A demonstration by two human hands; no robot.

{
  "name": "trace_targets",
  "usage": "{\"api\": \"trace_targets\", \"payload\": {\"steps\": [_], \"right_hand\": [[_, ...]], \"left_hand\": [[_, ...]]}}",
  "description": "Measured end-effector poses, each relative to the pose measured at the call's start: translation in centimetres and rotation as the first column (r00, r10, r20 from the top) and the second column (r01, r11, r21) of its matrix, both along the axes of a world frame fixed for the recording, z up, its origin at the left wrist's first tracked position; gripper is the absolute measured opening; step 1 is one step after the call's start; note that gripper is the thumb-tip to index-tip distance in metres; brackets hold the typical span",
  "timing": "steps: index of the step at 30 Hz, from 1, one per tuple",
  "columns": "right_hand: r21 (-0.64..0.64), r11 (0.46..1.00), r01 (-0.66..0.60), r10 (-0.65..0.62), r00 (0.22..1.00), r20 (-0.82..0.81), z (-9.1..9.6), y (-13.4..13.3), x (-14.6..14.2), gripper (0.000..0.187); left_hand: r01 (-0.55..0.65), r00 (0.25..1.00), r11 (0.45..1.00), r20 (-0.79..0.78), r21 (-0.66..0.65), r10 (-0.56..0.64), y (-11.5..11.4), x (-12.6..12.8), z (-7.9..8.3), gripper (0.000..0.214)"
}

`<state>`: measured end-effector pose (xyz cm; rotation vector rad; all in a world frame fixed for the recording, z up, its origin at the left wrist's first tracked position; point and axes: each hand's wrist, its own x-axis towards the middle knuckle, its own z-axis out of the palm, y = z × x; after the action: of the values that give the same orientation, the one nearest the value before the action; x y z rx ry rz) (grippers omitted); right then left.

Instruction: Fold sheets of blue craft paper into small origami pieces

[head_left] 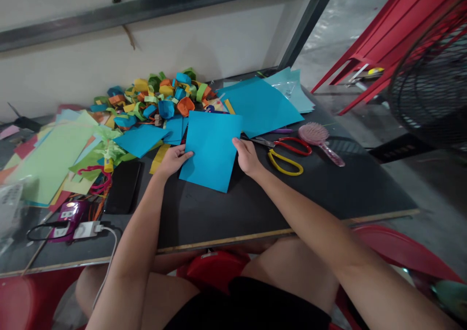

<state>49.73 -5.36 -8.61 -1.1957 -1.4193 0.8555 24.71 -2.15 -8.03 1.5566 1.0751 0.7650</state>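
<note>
A blue paper sheet [211, 150] lies on the dark table [262, 208] in front of me. My left hand [174, 159] pinches its left edge, thumb on top. My right hand [247, 156] grips its right edge the same way. More blue sheets [260, 105] lie behind it, and a smaller blue piece [140, 139] sits to the left. A heap of folded coloured paper shapes [160, 99] lies at the back near the wall.
Red-handled scissors [292, 146] and yellow-handled scissors [286, 164] lie right of my right hand, beside a pink hairbrush [321, 140]. A black phone [123, 186], green sheets [51, 160] and a purple device with a cable [69, 220] are on the left. Red chairs [386, 33] and a fan [434, 82] stand right.
</note>
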Motion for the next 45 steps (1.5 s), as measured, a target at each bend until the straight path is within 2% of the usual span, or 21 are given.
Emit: {"api": "trace_targets", "payload": {"steps": [5,10,15,17,19,22,25,28,32,35,39,42,45], "right_hand": [[0.009,1.000,0.023,-0.023,0.999,-0.027,0.2,0.1,0.0,0.062],[0.083,0.994,0.065,-0.061,0.997,-0.049,0.5,0.1,0.2,0.062],[0.143,0.984,0.103,-0.096,0.994,-0.056,0.8,0.0,0.5,0.059],[0.105,0.994,0.035,-0.021,0.991,-0.133,0.9,0.2,0.6,0.049],[-0.011,0.996,-0.087,0.081,0.963,-0.258,0.9,0.5,0.6,0.040],[-0.200,0.958,-0.207,0.109,0.904,-0.414,0.6,0.9,0.6,0.049],[-0.233,0.965,-0.120,0.023,0.924,-0.381,0.1,1.3,0.6,0.041],[-0.195,0.980,0.040,-0.090,0.963,-0.255,-0.3,1.4,0.8,0.055],[-0.194,0.974,0.117,-0.169,0.946,-0.276,-0.4,1.5,1.0,0.066],[-0.149,0.979,0.136,-0.174,0.942,-0.287,-0.3,1.6,1.1,0.062],[-0.094,0.980,0.175,-0.195,0.934,-0.299,-0.3,1.7,1.2,0.045],[-0.139,0.974,0.181,-0.221,0.899,-0.379,-0.6,2.0,1.2,0.033],[-0.191,0.953,0.234,-0.297,0.844,-0.447,-0.9,2.3,1.3,0.034]], "left_hand": [[-0.019,0.999,1.000,-0.044,0.018,0.020,0.0,0.0,0.1,0.049],[-0.025,1.000,0.999,0.012,-0.028,0.025,-0.1,0.1,0.1,0.051],[-0.046,0.999,0.999,-0.001,-0.006,0.046,0.1,0.1,-0.2,0.050],[-0.038,0.999,0.999,0.008,-0.007,0.038,0.1,0.0,-0.3,0.050],[-0.022,1.000,1.000,0.009,-0.009,0.022,0.1,0.0,-0.3,0.050],[-0.011,1.000,1.000,-0.017,-0.006,0.011,0.2,-0.2,-0.4,0.049],[-0.005,1.000,1.000,-0.023,-0.006,0.004,0.3,-0.2,-0.5,0.049],[0.004,1.000,1.000,-0.022,-0.004,-0.004,0.4,-0.2,-0.6,0.049],[0.000,0.999,1.000,-0.052,0.003,0.000,0.2,0.1,-0.3,0.047],[0.022,0.997,1.000,-0.070,0.011,-0.021,0.1,0.1,0.0,0.045],[0.076,0.989,0.996,-0.132,0.046,-0.069,0.1,0.0,0.1,0.035],[0.106,0.982,0.992,-0.162,0.064,-0.095,0.2,-0.2,0.2,0.030],[0.169,0.968,0.983,-0.199,0.067,-0.153,0.3,-0.3,0.3,0.032]]}}
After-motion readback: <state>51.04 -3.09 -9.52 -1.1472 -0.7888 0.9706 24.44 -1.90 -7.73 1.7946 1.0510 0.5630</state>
